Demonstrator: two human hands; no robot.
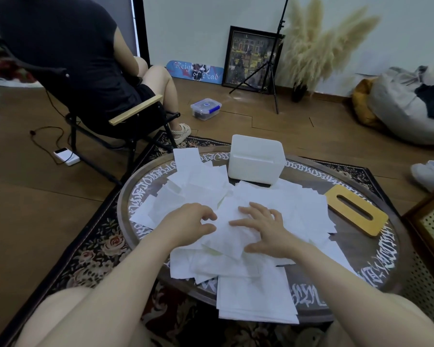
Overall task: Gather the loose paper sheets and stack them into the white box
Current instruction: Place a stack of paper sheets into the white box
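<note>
Paper sheets (256,294) under both hands' fingers (238,222), white box (257,159) beyond

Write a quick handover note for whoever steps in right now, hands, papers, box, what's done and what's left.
Left hand: fingers loosely curled, resting on the pile, gripping nothing visible.
Right hand: fingers spread, pressing flat on the pile.
Loose white paper sheets: scattered over the round dark lettered table, some overhanging the near edge.
White rectangular plastic box: far side of the table, open; inside not visible.
Wooden slotted lid: lies right of the papers.
Done: nothing evident. Left: gather, stack, box.
</note>
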